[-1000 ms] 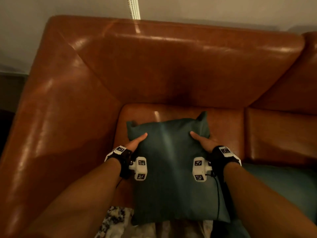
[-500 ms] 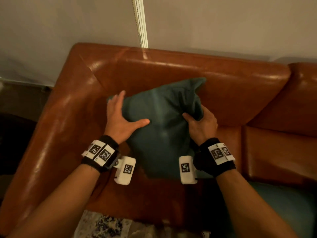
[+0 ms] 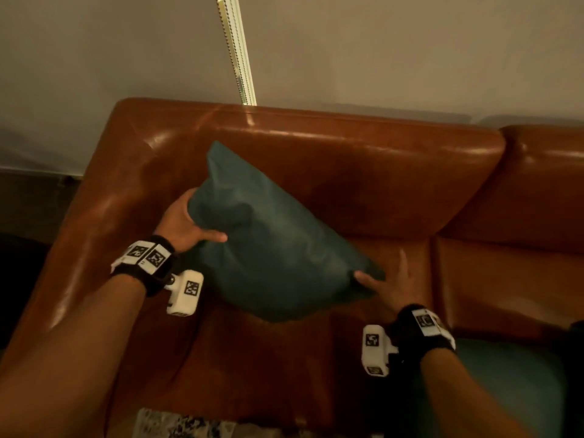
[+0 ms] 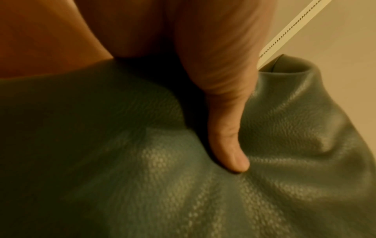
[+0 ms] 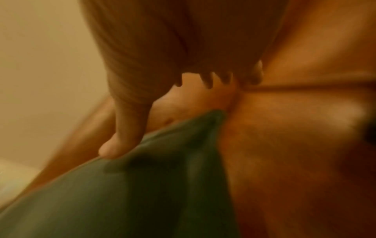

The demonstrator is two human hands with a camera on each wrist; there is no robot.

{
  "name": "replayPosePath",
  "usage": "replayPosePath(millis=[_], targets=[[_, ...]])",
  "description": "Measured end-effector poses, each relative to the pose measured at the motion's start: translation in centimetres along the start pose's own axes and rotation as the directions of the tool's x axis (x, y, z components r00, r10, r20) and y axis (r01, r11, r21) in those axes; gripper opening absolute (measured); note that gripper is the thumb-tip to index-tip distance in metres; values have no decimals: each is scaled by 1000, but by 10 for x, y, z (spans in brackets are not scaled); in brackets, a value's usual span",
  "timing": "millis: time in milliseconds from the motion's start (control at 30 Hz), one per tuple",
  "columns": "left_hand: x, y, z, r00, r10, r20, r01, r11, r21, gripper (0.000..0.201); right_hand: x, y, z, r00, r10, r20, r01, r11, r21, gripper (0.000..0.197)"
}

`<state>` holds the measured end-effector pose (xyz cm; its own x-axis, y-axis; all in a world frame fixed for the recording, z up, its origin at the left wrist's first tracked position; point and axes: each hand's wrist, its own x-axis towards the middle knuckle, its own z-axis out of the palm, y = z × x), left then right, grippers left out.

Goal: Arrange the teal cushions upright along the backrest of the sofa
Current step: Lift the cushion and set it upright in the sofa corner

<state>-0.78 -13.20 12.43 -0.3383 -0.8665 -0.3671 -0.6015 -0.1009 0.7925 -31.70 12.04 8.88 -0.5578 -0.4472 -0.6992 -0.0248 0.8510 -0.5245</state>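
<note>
Sofa [image 3: 363, 159]: brown leather.
Cushion [image 3: 271, 248]: soft, light; we judged the edges best.
Left hand [image 3: 183, 221]: gripped its side.
Right hand [image 3: 390, 284]: fingers straight, touching its corner.

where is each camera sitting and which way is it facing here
Head: worn on the head, facing forward and down at the sofa; shows both forearms, left hand, right hand and the cushion.
Left wrist: looks along the left hand; the thumb presses into the cushion.
Right wrist: looks along the right hand, blurred; the thumb rests on a cushion corner.
All three views share the cushion.
</note>
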Motion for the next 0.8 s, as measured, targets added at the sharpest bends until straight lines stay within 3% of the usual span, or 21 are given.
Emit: replayPosePath(millis=[67,100,167,300,367,433,533,633,733,800], targets=[[3,3,1,1000,15,-11,-15,1000,-10,94,-1,38,19,964,148,220,-200,951,237,141],[4,3,4,1000,20,-18,-21,999,-26,93,1,52,33,944,134,303,-236,914,331,142],[8,3,10,999,18,-46,-21,998,-51,91,9,58,58,938,70,338,-230,857,461,138],[12,7,5,983,-22,-183,-12,984,-180,74,16,-8,64,991,-61,117,-43,687,725,113],[10,6,-2,976,-35,-215,-21,967,-255,63,14,-48,51,992,-124,-35,107,648,754,75],[7,-5,-3,971,-77,-227,-3,942,-335,59,15,-80,35,964,-190,-188,266,633,727,51],[3,-33,7,965,-180,-192,85,904,-420,75,24,-101,22,895,-326,-305,446,674,588,43],[-2,-63,22,945,-275,-177,196,910,-366,91,41,-82,33,914,-379,-145,402,797,451,64],[0,-90,35,912,-394,-117,329,871,-366,90,59,-50,44,958,-286,18,267,915,301,131],[1,-94,46,884,-467,15,437,815,-381,80,73,-37,44,967,-244,74,208,922,327,148]])
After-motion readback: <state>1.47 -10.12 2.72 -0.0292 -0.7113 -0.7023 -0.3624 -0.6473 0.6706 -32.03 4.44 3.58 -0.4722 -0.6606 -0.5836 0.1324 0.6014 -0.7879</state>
